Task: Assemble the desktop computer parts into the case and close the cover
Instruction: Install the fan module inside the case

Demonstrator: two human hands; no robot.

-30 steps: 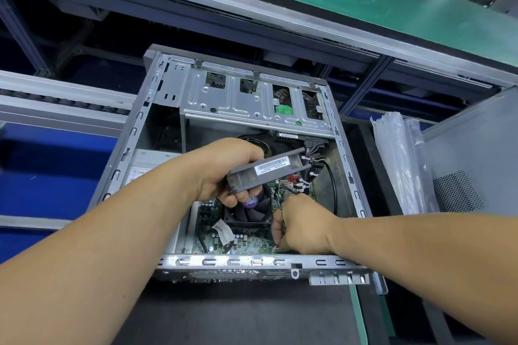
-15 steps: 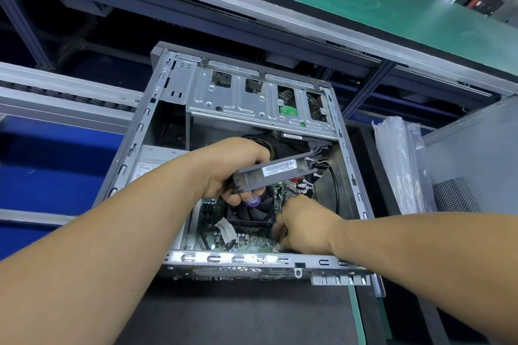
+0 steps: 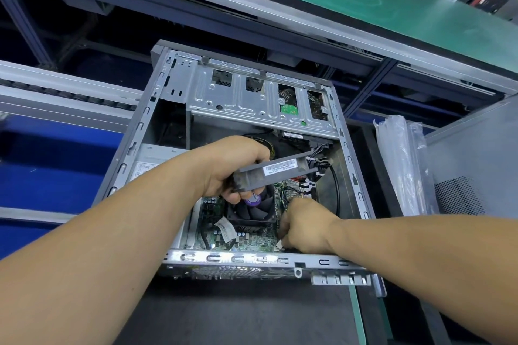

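The open case [image 3: 361, 204] lay on its side with the fan [image 3: 252, 211] at its middle. Above the fan, the left hand [image 3: 234, 169] gripped a gray bracket [image 3: 276, 173] by its left end, fingers curled under it, so most of the bracket (label facing up) stuck out rightward past the grip. Just right of the fan, the right hand [image 3: 304, 228] was curled low over the green board [image 3: 252, 241], pinching a small white plug [image 3: 279, 246] at its fingertips. Wires [image 3: 311, 176] hung right of the bracket.
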